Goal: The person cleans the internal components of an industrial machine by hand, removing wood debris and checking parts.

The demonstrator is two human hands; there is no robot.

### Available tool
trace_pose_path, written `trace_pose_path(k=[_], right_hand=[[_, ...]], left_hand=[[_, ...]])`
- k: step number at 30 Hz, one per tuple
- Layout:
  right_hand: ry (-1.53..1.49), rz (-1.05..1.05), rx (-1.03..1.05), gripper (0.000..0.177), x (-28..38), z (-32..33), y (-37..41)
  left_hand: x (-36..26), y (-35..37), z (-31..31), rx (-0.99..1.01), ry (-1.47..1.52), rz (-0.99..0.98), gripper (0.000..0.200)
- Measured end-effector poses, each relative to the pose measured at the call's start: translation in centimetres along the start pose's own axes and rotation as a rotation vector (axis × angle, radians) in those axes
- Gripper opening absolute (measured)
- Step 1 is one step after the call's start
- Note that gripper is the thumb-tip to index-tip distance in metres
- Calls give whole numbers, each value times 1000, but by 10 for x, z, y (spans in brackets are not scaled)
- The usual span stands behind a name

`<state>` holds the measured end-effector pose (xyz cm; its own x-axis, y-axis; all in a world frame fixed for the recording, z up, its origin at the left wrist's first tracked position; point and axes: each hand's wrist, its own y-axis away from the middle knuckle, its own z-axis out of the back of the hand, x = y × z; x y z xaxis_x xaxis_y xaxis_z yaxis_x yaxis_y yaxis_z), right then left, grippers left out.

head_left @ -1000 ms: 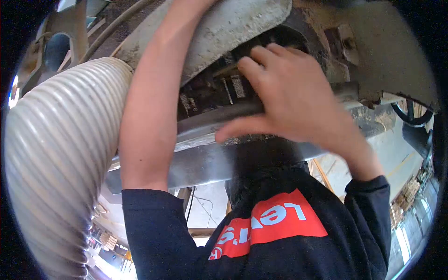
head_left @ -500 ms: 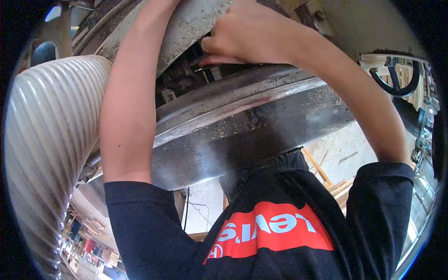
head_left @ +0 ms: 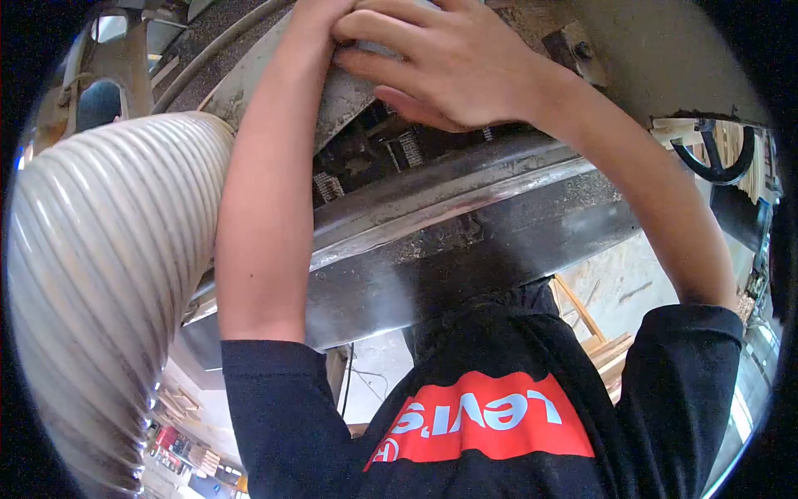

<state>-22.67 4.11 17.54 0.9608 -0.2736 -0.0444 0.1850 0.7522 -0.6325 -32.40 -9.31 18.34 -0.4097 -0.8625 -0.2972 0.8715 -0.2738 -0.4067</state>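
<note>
Only the wrist and the near edge of my left hand [head_left: 326, 12] show at the top edge; its fingers are out of frame, so what it holds is hidden. My right hand [head_left: 445, 65] is beside it, palm down, with its fingers apart and their tips reaching to the left wrist. No object shows in the right hand. Below the hands lies a dark, dusty machine opening [head_left: 374, 154] with small ridged metal blocks. A grey metal plate [head_left: 337, 108] is partly behind my left forearm.
A thick ribbed translucent hose [head_left: 116, 249] fills the left side. A long metal machine edge [head_left: 449, 208] crosses in front of my body. At the right is a black handwheel [head_left: 715, 154]. Wooden pieces [head_left: 611, 353] lie below, beyond the machine.
My right hand has lifted from the dark opening and moved up towards my left wrist, its fingers now spread. The view has shifted, so the hose and left forearm appear further right.
</note>
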Motion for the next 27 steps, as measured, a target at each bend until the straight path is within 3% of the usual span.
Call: trace_pose_path(k=[6,8,12,16,17,20,21,23,24,26,27], right_hand=[[28,-206,206,44,11,19,-4],[79,-212,143,40,9,18,-5],[328,-17,202,49,7,18,0],[285,-129,318,46,10,14,6],[273,-128,320,45,10,14,5],[220,-78,194,37,-2,10,10],[211,-44,135,37,-5,7,11],[154,-127,280,40,4,11,9],[129,-152,353,42,3,18,7],[140,-82,185,37,1,14,13],[104,-58,108,34,-1,13,16]], left_hand=[[11,-11,7,62,72,-19,51],[14,-17,11,103,130,-20,54],[-3,-14,15,-25,275,98,62],[-18,-7,23,-218,185,3,60],[-23,-9,27,-103,230,44,59],[-33,-8,22,-109,116,-144,59],[-33,-8,27,-20,276,-39,55],[-43,-8,50,180,591,166,54],[-45,-1,54,136,551,55,50],[-38,27,60,29,441,-168,44],[-47,47,61,27,489,-122,43]])
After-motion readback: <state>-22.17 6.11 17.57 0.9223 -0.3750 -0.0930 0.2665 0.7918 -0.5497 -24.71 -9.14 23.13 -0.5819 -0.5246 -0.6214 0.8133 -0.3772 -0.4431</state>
